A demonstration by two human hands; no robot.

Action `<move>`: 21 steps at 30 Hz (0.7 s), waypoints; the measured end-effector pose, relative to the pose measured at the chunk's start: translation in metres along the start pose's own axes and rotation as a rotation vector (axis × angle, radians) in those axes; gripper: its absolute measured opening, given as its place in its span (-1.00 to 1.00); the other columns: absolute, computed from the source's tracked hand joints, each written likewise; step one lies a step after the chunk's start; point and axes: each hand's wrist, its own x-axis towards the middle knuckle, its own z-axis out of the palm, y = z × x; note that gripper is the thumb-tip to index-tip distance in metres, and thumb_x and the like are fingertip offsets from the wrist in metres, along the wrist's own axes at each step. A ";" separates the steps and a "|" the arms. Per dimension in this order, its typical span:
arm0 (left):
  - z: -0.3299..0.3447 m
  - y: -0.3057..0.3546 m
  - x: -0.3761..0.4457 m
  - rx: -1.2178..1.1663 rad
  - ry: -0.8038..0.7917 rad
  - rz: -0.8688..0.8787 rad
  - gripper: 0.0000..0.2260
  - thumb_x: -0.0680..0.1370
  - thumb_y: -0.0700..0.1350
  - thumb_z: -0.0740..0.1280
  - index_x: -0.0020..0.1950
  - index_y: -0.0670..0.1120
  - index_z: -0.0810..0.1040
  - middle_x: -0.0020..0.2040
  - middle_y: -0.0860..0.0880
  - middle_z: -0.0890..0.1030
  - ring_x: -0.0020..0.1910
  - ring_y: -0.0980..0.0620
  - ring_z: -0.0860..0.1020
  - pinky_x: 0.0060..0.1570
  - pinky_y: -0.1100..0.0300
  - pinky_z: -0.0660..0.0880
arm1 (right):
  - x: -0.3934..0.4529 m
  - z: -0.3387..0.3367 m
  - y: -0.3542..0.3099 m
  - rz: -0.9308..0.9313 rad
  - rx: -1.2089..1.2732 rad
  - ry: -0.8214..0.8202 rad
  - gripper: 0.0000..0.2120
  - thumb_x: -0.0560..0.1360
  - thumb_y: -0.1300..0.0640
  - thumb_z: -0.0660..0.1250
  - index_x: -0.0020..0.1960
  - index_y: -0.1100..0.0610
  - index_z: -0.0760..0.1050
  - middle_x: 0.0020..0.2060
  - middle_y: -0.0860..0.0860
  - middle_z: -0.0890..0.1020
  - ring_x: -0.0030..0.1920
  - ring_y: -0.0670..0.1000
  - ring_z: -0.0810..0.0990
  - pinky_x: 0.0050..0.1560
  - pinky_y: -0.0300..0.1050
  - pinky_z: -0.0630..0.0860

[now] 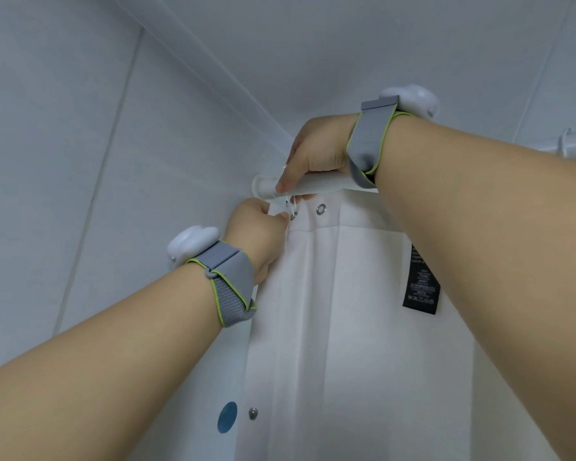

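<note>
The right hand [313,154] is wrapped over the white rod [326,185] close to its left end. Its thumb lies along the front of the tube and its fingers curl over the top, a full grip on the rod. Just past the thumb, the rod's end flange [258,187] meets the pale wall [80,161] in the corner under the ceiling.

The left hand [256,227] is just below, fingers curled in and pinching the top left corner of the white curtain [346,327], right beside the first metal eyelet [293,216]. A thin white hook [292,203] runs from the underside of the rod down to that eyelet. It seems to pass through the ring, though the piece is small and the fingertips crowd it, so I cannot be sure. A second eyelet [320,209] sits a little further right along the curtain's top hem.

The hem lies just under the rod, and the cloth falls from there in long folds to the bottom edge of the view. A black care label [421,281] lies against the curtain's right part, its upper end hidden behind the right forearm.

Each wrist carries a grey strap edged in green with a white device on it — the left strap [228,277] and the right strap [368,141]. Low on the wall, just left of the curtain's left edge, are a blue round sticker [227,416] and a small metal stud [253,413].
</note>
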 end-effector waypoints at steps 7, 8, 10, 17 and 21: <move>-0.001 -0.004 -0.002 0.005 0.039 0.067 -0.82 0.53 -0.22 0.28 -0.17 0.07 0.44 -0.14 -0.19 0.53 -0.23 -0.18 0.53 -0.13 0.00 0.55 | 0.000 0.002 -0.004 0.031 0.080 0.017 -0.76 0.36 0.15 0.51 -0.13 0.32 0.61 -0.22 0.18 0.72 -0.11 0.19 0.71 0.06 0.12 0.61; -0.001 -0.004 -0.002 -0.003 0.026 0.076 -0.79 0.53 -0.25 0.25 -0.17 0.07 0.43 -0.20 -0.16 0.49 -0.30 -0.12 0.47 -0.22 0.05 0.47 | 0.001 0.002 -0.004 0.031 0.081 0.020 -0.76 0.35 0.14 0.52 -0.13 0.31 0.60 -0.22 0.18 0.71 -0.11 0.20 0.71 0.06 0.13 0.61; -0.002 -0.004 -0.002 -0.029 0.019 0.066 -0.74 0.51 -0.30 0.19 -0.18 0.07 0.45 -0.24 -0.13 0.46 -0.33 -0.06 0.42 -0.27 0.08 0.39 | 0.002 0.003 -0.005 0.027 0.078 0.031 -0.77 0.36 0.13 0.51 -0.14 0.29 0.61 -0.20 0.17 0.71 -0.09 0.20 0.70 0.07 0.12 0.60; -0.001 -0.002 -0.007 -0.169 -0.044 0.061 -0.86 0.46 -0.12 0.43 -0.25 -0.04 0.51 -0.20 -0.07 0.56 -0.26 -0.02 0.52 -0.16 0.09 0.51 | -0.001 0.002 -0.005 0.012 0.008 0.026 -0.78 0.39 0.07 0.48 -0.16 0.24 0.61 -0.20 0.14 0.72 -0.10 0.15 0.71 0.04 0.01 0.62; 0.001 -0.006 -0.004 -0.207 -0.041 0.086 -0.86 0.46 -0.17 0.46 -0.24 -0.08 0.53 -0.16 -0.09 0.59 -0.24 -0.03 0.52 -0.08 0.05 0.54 | -0.004 0.002 -0.008 -0.013 -0.153 -0.005 -0.61 0.34 0.00 0.53 0.03 0.24 0.62 -0.15 0.08 0.72 -0.12 0.07 0.71 0.02 -0.05 0.62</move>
